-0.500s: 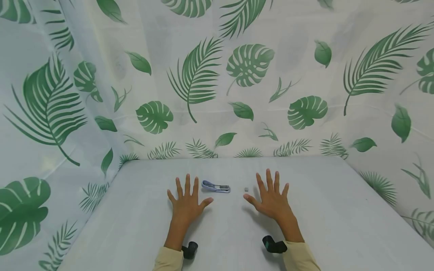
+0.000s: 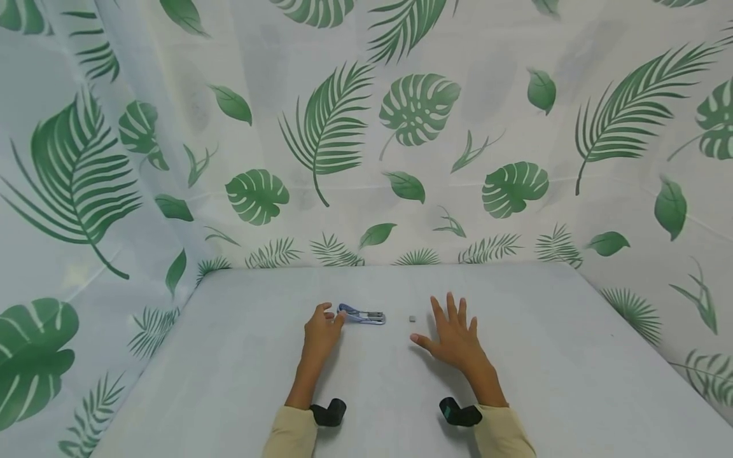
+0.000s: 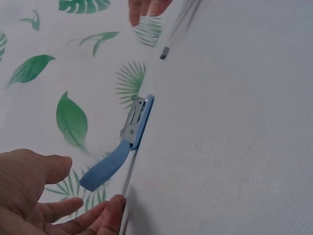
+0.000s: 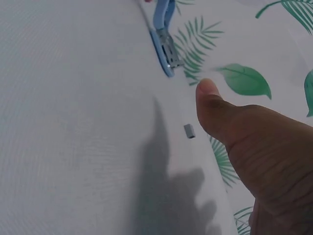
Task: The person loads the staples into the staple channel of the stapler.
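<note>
A blue stapler (image 2: pixel 362 315) with metal inner parts lies on the white table, its blue handle toward my left hand (image 2: pixel 322 332). In the left wrist view that hand's thumb (image 3: pixel 57 168) and bent fingers stand on either side of the handle end of the stapler (image 3: pixel 112 164), with a gap around it. To the stapler's right sits a small grey block (image 2: pixel 412 319), which looks like a short strip of staples. My right hand (image 2: pixel 456 337) is spread flat just right of the block, fingers straight. In the right wrist view its thumb (image 4: pixel 210 105) is close to the block (image 4: pixel 189 131), not touching it.
The white table (image 2: pixel 395 388) reaches back to a cloth backdrop (image 2: pixel 355 222) with green leaf prints, which also hangs along both sides. Each wrist wears a black camera mount, the left one (image 2: pixel 330 413) and the right one (image 2: pixel 460 413).
My left hand has moved slightly right toward the stapler's handle, and its spread fingers have bent. My right hand stays spread in nearly the same place. The stapler and grey block have not moved.
</note>
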Tool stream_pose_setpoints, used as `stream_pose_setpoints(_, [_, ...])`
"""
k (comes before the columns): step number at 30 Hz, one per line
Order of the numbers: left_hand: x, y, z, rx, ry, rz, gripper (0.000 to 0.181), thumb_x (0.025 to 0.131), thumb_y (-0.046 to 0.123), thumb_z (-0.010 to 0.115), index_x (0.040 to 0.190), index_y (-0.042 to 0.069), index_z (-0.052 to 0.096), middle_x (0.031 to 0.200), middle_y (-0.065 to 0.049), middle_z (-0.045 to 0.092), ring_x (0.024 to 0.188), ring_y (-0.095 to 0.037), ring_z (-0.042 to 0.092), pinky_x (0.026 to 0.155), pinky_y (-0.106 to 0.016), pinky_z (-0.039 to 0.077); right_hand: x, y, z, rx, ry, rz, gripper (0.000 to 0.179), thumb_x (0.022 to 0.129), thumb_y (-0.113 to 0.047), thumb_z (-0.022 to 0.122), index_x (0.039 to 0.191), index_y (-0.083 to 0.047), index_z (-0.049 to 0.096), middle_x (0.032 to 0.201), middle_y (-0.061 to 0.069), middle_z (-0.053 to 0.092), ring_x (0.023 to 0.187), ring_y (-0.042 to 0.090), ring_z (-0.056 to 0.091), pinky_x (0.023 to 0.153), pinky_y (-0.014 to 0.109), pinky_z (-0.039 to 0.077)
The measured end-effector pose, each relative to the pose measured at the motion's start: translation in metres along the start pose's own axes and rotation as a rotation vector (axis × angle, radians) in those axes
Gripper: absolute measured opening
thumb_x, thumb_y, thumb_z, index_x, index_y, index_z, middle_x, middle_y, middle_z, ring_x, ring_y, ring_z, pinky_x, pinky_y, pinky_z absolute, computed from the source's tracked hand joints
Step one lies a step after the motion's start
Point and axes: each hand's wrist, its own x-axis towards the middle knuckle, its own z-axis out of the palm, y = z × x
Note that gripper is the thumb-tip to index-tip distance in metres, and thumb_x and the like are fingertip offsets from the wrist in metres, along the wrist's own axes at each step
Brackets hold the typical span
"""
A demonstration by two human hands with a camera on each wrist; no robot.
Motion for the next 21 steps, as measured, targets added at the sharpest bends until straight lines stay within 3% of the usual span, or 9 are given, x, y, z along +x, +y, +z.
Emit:
stream_pose_setpoints(4, [0.003, -0.003, 0.006, -0.129, -0.028, -0.062, 0.049, 0.096, 0.024, 0.059, 0.137, -0.002, 0.047, 0.118, -0.022, 0.067, 0.096, -0.031, 0.07, 0.083, -0.042, 0.055, 0.001, 0.003, 0.007, 0.008, -0.039, 0.031, 0.101, 0.085, -0.058, 0.066, 0.154, -0.001, 0.02, 0.16, 0.031, 0.004, 0.145, 0.055, -0.002, 0.106, 0.078, 0.006])
stream_pose_setpoints(9, [0.006, -0.009, 0.014, -0.338, -0.114, -0.07, 0.048, 0.1, 0.018, 0.055, 0.139, -0.006, 0.042, 0.115, -0.027, 0.065, 0.075, -0.022, 0.073, 0.063, -0.025, 0.057, 0.002, 0.004, 0.013, 0.003, -0.075, 0.049, 0.103, 0.084, -0.059, 0.066, 0.153, 0.001, 0.02, 0.158, 0.033, 0.009, 0.145, 0.056, 0.004, 0.107, 0.077, 0.008])
stream_pose_setpoints(15, [0.007, -0.013, 0.022, -0.541, -0.195, -0.073, 0.045, 0.102, 0.01, 0.049, 0.139, -0.01, 0.035, 0.114, -0.032, 0.063, 0.081, -0.021, 0.074, 0.063, -0.021, 0.055, 0.002, 0.005, 0.014, -0.005, -0.095, 0.048, 0.103, 0.084, -0.059, 0.066, 0.153, 0.002, 0.02, 0.158, 0.033, 0.011, 0.144, 0.056, 0.006, 0.108, 0.076, 0.005])
stream_pose_setpoints(21, [0.009, -0.011, 0.026, -0.663, -0.2, -0.111, 0.042, 0.102, 0.004, 0.048, 0.139, -0.01, 0.034, 0.113, -0.033, 0.063, 0.076, -0.012, 0.072, 0.063, -0.018, 0.054, 0.001, 0.004, 0.011, -0.002, -0.101, 0.028, 0.101, 0.085, -0.059, 0.066, 0.152, 0.003, 0.023, 0.157, 0.035, 0.013, 0.144, 0.057, 0.008, 0.109, 0.075, 0.006])
